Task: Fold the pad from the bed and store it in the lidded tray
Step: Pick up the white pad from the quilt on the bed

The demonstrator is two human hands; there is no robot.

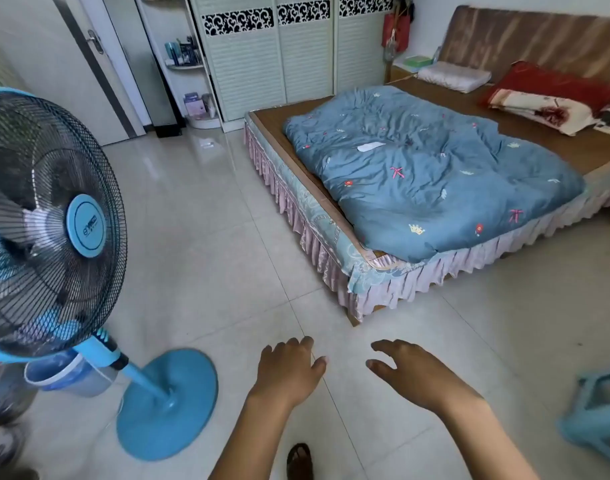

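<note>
You are at the very start: the approach, with nothing yet folded. The pad, a blue quilted spread with small printed motifs, lies rumpled and unfolded on the bed, far and to the right, well apart from your hands. Your left hand and right hand both reach forward over the tiled floor, palms down, fingers loosely spread and holding nothing. Next you likely need to step past the fan on your near left, reach the bed's near corner and take hold of a pad edge. No lidded tray shows in view, so you must find it later
</note>
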